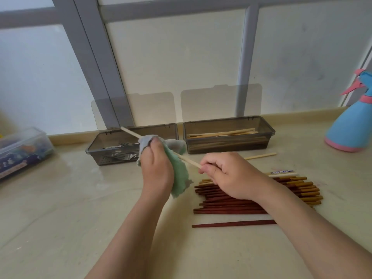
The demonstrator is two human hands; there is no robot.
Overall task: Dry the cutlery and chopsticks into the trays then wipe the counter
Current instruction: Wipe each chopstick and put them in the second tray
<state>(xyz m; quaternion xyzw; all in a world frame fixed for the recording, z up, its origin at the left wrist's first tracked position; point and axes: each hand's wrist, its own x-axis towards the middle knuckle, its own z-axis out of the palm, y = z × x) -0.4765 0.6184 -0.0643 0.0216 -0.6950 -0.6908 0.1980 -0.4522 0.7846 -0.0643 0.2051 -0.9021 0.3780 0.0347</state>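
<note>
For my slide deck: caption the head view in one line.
Left hand holds a green cloth round a pale chopstick; right hand pinches its end.

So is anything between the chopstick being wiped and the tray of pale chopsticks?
Nothing visible does. The tray stands with its lid up; the chopstick only has to leave the cloth that the left hand grips around it.

1. Trays, two: left tray (104, 160) at 11 o'clock, right tray (270, 130) at 1 o'clock.
2. Cloth (179, 174): one.
3. Pale chopsticks outside the trays, two: held chopstick (130, 132), loose chopstick (259, 156).
4. Dark chopsticks (231, 206), piled: too many to count.
5. Spray bottle (350, 125): one, at 2 o'clock.
6. Clear box (22, 150): one, at 10 o'clock.
</note>
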